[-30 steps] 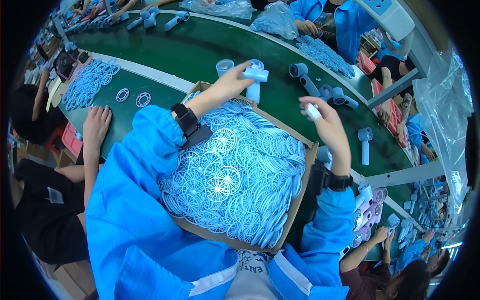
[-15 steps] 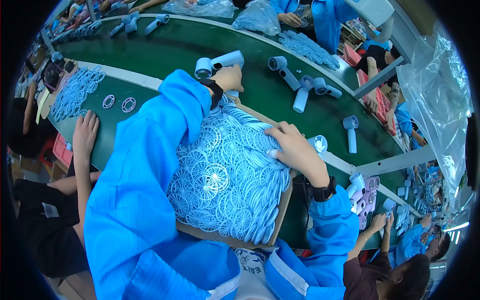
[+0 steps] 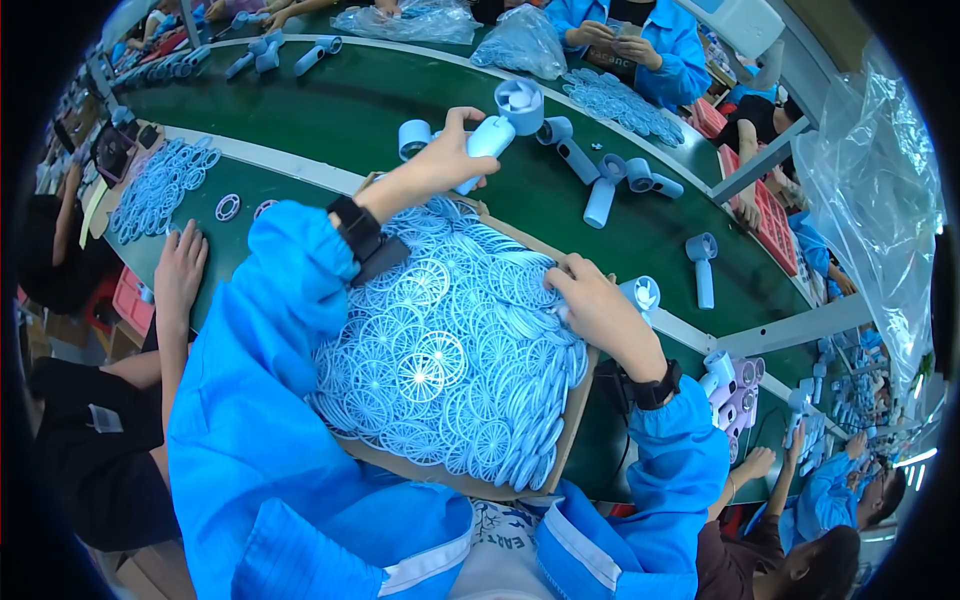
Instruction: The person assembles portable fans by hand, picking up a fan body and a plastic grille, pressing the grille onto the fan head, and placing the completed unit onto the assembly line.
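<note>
My left hand (image 3: pixel 455 158) grips the handle of a light blue handheld fan (image 3: pixel 491 137). The fan's round head (image 3: pixel 519 103) points away to the upper right, its blades uncovered. Below lies a cardboard box (image 3: pixel 572 432) heaped with round, spoked light blue fan grilles (image 3: pixel 450 340). At the heap's right edge my right hand (image 3: pixel 603 318) has its fingers curled on a grille; the fingertips are partly hidden among the others. Just beyond the right wrist is another fan (image 3: pixel 640 293) with white blades.
A green conveyor belt (image 3: pixel 370 95) runs beyond the box, with several fans (image 3: pixel 603 190) lying on it. Grilles are piled at the left (image 3: pixel 165 190). A co-worker's hand (image 3: pixel 180 265) rests nearby. Purple and blue fans (image 3: pixel 735 395) stand at the right, under a metal frame (image 3: pixel 795 325).
My left hand has lifted the fan off the belt, and it now hangs above the box's far edge. My right hand's fingers have curled in slightly on the heap.
</note>
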`<action>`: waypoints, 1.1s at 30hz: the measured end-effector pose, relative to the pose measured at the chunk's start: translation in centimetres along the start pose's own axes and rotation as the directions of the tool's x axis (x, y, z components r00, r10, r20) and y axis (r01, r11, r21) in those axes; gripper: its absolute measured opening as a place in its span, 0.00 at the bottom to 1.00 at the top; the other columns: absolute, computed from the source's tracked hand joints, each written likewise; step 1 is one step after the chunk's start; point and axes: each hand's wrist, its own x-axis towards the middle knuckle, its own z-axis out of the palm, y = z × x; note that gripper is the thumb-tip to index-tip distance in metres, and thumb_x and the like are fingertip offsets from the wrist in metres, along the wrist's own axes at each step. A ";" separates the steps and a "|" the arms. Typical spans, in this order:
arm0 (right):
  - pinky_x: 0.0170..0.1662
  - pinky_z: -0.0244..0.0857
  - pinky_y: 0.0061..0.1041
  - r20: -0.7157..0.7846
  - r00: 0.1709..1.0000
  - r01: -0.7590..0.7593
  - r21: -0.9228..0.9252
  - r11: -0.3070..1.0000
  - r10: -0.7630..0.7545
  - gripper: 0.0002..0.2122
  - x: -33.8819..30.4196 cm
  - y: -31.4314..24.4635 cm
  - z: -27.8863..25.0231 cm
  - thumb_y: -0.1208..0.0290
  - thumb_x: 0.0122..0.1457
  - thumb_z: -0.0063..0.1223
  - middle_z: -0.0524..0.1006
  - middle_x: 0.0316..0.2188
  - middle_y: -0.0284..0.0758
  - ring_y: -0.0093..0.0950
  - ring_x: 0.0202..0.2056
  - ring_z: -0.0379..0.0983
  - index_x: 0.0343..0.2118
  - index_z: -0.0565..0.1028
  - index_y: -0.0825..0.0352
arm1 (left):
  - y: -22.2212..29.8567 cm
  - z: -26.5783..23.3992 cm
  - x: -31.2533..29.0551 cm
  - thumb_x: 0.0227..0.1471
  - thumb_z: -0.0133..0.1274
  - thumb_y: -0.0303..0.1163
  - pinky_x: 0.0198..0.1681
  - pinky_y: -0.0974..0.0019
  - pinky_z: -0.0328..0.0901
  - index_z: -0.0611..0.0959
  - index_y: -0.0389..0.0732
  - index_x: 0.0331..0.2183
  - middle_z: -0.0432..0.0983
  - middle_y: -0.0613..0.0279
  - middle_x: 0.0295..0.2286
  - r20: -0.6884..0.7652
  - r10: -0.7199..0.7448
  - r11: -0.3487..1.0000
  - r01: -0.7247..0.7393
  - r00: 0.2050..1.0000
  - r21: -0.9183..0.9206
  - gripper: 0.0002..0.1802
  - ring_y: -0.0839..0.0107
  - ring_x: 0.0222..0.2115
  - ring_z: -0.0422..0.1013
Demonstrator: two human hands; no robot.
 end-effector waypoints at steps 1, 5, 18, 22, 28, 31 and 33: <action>0.41 0.65 0.34 0.000 1.000 0.006 -0.007 1.000 -0.006 0.14 -0.2 0.2 0.2 0.84 0.43 0.51 0.71 0.37 0.40 0.41 0.39 0.70 0.36 0.70 0.66 | 0.3 0.5 -0.9 0.46 0.58 0.31 0.28 0.66 0.69 0.52 0.38 0.55 0.71 0.52 0.34 -0.052 0.052 0.993 -0.057 0.997 -0.104 0.41 0.69 0.28 0.73; 0.41 0.65 0.34 -0.016 0.999 0.033 -0.024 0.999 -0.033 0.15 -0.4 -0.3 0.1 0.86 0.42 0.50 0.71 0.37 0.39 0.41 0.38 0.70 0.36 0.71 0.66 | 1.4 1.6 -2.6 0.47 0.59 0.31 0.26 0.66 0.70 0.50 0.40 0.56 0.72 0.52 0.35 -0.181 0.131 0.911 -0.190 0.975 -0.366 0.43 0.68 0.27 0.74; 0.42 0.66 0.25 -0.571 0.792 0.324 0.692 0.645 0.214 0.08 6.2 -2.0 -3.4 0.84 0.50 0.53 0.72 0.35 0.34 0.25 0.39 0.71 0.34 0.72 0.68 | 3.3 4.2 -5.1 0.47 0.58 0.27 0.26 0.65 0.73 0.43 0.54 0.63 0.69 0.53 0.38 -0.204 0.382 0.681 -0.423 0.901 -0.598 0.52 0.69 0.32 0.74; 0.43 0.67 0.24 -0.655 0.633 0.457 0.747 0.483 0.413 0.08 8.7 -2.9 -1.5 0.81 0.56 0.51 0.73 0.38 0.34 0.22 0.41 0.70 0.40 0.70 0.70 | 4.4 4.1 -6.3 0.44 0.62 0.26 0.32 0.63 0.73 0.46 0.53 0.62 0.65 0.53 0.46 -0.292 0.375 0.707 -0.475 0.880 -0.524 0.52 0.67 0.41 0.70; 0.42 0.68 0.22 -0.474 0.768 0.426 0.880 0.210 0.430 0.13 9.4 -2.5 0.4 0.74 0.59 0.50 0.74 0.40 0.35 0.21 0.39 0.71 0.46 0.69 0.71 | 3.3 3.5 -5.5 0.41 0.64 0.25 0.48 0.63 0.67 0.52 0.48 0.60 0.61 0.54 0.51 -0.415 0.535 0.700 -0.661 0.736 -0.270 0.51 0.65 0.51 0.64; 0.42 0.68 0.22 -0.481 0.771 0.444 0.876 0.188 0.418 0.13 9.2 -2.0 0.7 0.73 0.60 0.50 0.74 0.40 0.35 0.21 0.39 0.72 0.46 0.70 0.71 | 2.8 3.9 -5.4 0.40 0.65 0.25 0.55 0.65 0.59 0.52 0.46 0.60 0.60 0.56 0.52 -0.433 0.570 0.650 -0.705 0.698 -0.282 0.51 0.65 0.53 0.62; 0.44 0.68 0.24 -0.477 0.784 0.450 0.878 0.166 0.397 0.14 9.0 -1.7 0.8 0.72 0.61 0.49 0.74 0.41 0.35 0.22 0.41 0.71 0.47 0.69 0.72 | 2.9 3.9 -5.4 0.40 0.65 0.25 0.55 0.65 0.60 0.52 0.46 0.60 0.60 0.56 0.52 -0.425 0.560 0.659 -0.693 0.711 -0.292 0.51 0.65 0.53 0.62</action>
